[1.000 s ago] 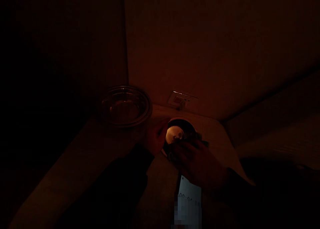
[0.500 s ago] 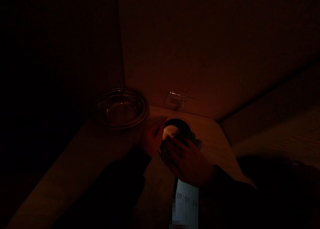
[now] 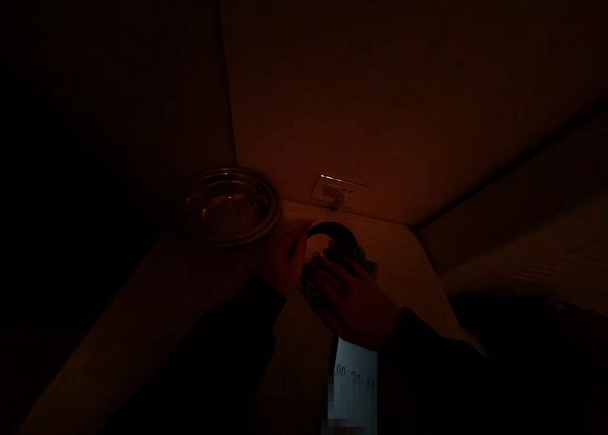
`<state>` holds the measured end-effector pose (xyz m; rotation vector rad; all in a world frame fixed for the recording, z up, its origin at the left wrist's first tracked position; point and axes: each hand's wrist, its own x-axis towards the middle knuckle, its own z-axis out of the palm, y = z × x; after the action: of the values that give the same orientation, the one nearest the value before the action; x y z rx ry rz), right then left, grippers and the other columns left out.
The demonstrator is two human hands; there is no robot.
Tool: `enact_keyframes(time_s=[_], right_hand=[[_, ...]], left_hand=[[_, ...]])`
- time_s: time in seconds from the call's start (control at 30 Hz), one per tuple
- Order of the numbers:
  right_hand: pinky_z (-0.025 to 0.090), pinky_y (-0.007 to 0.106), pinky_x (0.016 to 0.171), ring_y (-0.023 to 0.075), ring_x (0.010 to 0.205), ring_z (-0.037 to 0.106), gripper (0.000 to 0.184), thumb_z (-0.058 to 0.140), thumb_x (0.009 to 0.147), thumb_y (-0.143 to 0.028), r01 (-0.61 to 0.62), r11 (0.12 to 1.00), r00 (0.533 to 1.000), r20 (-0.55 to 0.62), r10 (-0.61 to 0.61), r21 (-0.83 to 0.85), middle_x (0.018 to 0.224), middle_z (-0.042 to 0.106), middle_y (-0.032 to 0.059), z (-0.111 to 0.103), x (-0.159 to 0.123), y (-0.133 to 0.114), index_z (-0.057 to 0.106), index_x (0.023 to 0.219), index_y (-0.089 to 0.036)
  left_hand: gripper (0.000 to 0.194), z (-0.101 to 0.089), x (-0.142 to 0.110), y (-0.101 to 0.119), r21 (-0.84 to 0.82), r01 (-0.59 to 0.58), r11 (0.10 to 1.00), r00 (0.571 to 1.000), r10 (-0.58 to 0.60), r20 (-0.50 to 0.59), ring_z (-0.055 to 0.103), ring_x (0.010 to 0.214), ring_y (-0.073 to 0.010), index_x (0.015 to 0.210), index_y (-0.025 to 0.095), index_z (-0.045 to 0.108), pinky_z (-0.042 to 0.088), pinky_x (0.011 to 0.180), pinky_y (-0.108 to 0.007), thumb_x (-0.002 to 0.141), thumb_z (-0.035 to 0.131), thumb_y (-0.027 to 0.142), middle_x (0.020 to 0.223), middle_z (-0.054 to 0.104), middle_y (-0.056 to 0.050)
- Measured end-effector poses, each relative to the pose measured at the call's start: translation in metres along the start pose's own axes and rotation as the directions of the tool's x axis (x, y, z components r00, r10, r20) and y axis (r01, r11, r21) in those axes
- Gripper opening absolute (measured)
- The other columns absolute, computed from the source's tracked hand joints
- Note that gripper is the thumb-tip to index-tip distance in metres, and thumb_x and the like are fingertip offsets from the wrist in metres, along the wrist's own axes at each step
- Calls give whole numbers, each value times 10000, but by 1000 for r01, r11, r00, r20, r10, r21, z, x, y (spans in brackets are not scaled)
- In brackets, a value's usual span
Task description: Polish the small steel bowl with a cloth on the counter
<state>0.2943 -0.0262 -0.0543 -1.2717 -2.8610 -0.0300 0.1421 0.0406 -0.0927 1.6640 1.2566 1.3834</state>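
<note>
The scene is very dark. A small round bowl (image 3: 338,231) stands on a counter (image 3: 190,296) near the wall corner. My left hand (image 3: 285,261) grips the bowl's left rim. My right hand (image 3: 351,299) reaches into the bowl from the front with fingers bent over a dark crumpled thing, perhaps a cloth (image 3: 363,258). The inside of the bowl is mostly hidden by my right hand. Both sleeves are dark.
A larger shiny metal bowl (image 3: 230,204) stands to the left, close to the wall. A wall socket (image 3: 335,190) sits just behind the small bowl. A lit phone screen (image 3: 355,384) showing a timer lies at the front. The counter edge drops off at right.
My right hand has moved further into the small bowl and now covers the bright patch inside it. The left hand stays on the rim. The phone timer has advanced.
</note>
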Motion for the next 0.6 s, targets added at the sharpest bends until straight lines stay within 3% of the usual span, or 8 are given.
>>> enact_keyframes(time_s=[0.13,0.3,0.43,0.6], right_hand=[[302,494,1018,273,1204,447,431,478,895,-288,11,1000,1000,2,-11,15,1288,553,115,-2,-6,4,476,1298,-137],[249,523,1054,287,1300,332,435,427,919,-279,-16,999,999,-50,19,49,1349,493,135,4,9,-4,442,1314,-97],[240,543,1063,284,1311,321,464,427,922,-296,-56,995,995,-72,63,84,1379,452,156,7,24,-13,411,1333,-81],[243,537,1066,252,1247,422,397,442,918,-229,-2,1000,997,-74,3,18,1300,544,120,5,6,-6,457,1304,-136]], left_hand=[[296,1,0,-1,-46,28,999,1000,-28,-2,682,930,-166,1038,178,689,537,841,-248,851,463,225,1025,726,-36],[304,4,2,-3,-100,78,992,997,-78,-1,671,961,-160,1059,179,677,530,859,-247,856,452,199,1039,722,-28],[292,3,3,-5,-108,89,990,996,-90,-2,670,965,-166,1052,183,679,532,863,-260,855,466,207,1035,723,-33],[287,1,1,-5,-110,86,990,996,-88,-16,679,942,-173,1040,175,686,538,853,-268,846,476,201,1025,726,-39]])
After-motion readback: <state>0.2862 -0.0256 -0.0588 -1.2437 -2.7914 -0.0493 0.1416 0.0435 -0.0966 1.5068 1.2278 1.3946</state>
